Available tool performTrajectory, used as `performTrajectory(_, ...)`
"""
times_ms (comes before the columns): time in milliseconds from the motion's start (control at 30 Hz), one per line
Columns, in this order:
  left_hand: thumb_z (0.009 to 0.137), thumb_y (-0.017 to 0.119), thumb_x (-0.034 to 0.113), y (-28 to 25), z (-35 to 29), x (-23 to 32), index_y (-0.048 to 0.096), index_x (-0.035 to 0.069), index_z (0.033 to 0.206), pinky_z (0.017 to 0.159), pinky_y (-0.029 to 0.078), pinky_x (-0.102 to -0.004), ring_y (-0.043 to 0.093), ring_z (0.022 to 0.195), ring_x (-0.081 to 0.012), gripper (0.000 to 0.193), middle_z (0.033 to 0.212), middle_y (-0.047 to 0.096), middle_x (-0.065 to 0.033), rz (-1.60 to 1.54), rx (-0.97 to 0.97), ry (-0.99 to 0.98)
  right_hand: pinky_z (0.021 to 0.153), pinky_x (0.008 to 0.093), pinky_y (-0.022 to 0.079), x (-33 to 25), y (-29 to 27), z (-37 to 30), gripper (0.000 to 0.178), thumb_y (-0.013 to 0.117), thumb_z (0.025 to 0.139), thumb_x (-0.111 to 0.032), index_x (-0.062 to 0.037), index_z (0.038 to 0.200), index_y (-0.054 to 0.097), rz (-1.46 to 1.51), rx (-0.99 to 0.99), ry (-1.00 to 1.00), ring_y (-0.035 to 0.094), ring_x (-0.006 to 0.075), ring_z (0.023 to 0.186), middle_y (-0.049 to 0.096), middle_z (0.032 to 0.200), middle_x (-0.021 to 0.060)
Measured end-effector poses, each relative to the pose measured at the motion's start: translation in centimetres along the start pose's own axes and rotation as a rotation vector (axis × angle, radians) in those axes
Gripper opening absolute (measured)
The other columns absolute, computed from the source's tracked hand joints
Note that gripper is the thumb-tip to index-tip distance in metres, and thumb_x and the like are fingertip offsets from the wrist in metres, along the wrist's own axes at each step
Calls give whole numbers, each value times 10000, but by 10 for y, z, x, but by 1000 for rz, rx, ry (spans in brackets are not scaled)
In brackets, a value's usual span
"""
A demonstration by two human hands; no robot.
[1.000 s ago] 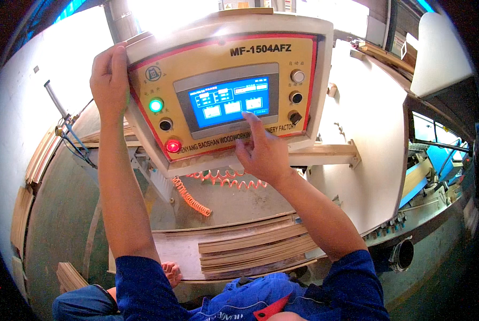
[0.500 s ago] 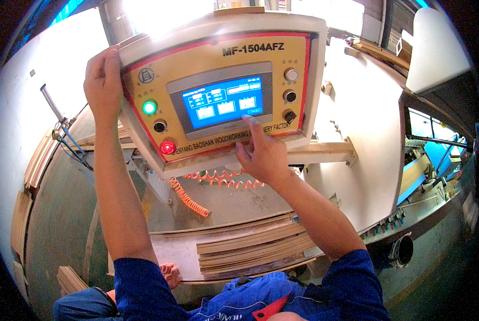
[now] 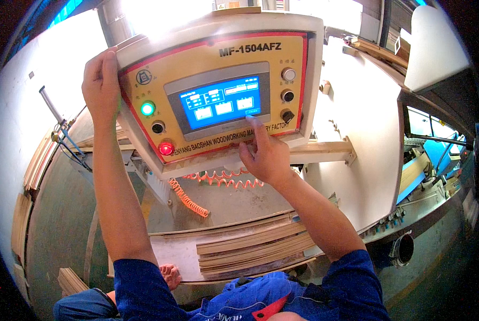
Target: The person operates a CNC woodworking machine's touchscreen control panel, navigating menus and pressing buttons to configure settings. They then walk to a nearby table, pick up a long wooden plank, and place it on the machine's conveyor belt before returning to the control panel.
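A beige control panel (image 3: 207, 144) in a white housing, edged in red, stands tilted before me. My left hand (image 3: 101, 80) is closed around the housing's upper left edge, thumb on the front. My right hand (image 3: 266, 155) holds nothing; its index finger reaches up to the lower right edge of the blue touchscreen (image 3: 221, 101), thumb apart and other fingers curled. Whether the fingertip touches the glass I cannot tell. Left of the screen glow a green button (image 3: 147, 108) and a red button (image 3: 166, 148); right of it sit a white button (image 3: 288, 74) and a black rotary switch (image 3: 287, 116).
Below the panel hang orange coiled hoses (image 3: 188, 199). Wooden strips (image 3: 255, 249) lie stacked on a white surface nearest me, with another person's hand (image 3: 170, 275) at its left. A large white machine cover (image 3: 357, 139) stands to the right. More boards (image 3: 39, 160) are at the left.
The panel sits slightly further left in view. My right index finger has shifted slightly right relative to the screen, toward its lower right corner. My left hand keeps its grip.
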State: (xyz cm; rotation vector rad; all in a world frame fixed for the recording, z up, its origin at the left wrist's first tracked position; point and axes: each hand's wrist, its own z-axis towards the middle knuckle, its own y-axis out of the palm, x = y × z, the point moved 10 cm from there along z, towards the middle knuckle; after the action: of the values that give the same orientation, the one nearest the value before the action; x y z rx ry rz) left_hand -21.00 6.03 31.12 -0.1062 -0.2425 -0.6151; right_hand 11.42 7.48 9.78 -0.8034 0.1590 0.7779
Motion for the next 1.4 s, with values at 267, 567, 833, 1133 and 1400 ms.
performTrajectory(267,1024,582,356,1,1,-2,741,79,1131,929,498,-339,656,1021,-197,337,1099,709,-95,-3,-11,-25,569,418,551,-5,-6,0,633,688,868,-196,-105,1424,400,-39,60,-48,700,302,628,661,685,89)
performTrajectory(567,1024,577,372,0,1,-4,740,85,1133,915,500,-338,654,1007,-194,348,1083,705,-89,-24,-13,-32,628,474,578,-4,-7,4,605,671,871,-215,-94,1416,438,9,21,-2,713,356,702,723,842,149)
performTrajectory(833,1030,563,380,1,0,0,744,94,1125,894,503,-338,645,977,-184,352,1065,693,-76,13,-12,-16,642,480,579,-3,-6,5,600,672,873,-213,-88,1414,443,10,-2,16,714,361,713,720,842,159)
performTrajectory(1133,1030,569,375,1,0,-2,744,96,1131,914,500,-342,649,1004,-190,344,1083,695,-82,-14,-22,-33,560,399,547,-9,-9,5,611,691,881,-188,-87,1414,408,-29,56,-58,690,286,612,650,699,90)
performTrajectory(1400,1029,569,368,1,1,-3,741,86,1132,924,502,-351,652,1030,-200,345,1112,697,-93,-18,-18,-33,599,487,559,-23,-11,21,623,683,885,-250,-99,1429,421,5,16,-28,698,381,679,698,822,183)
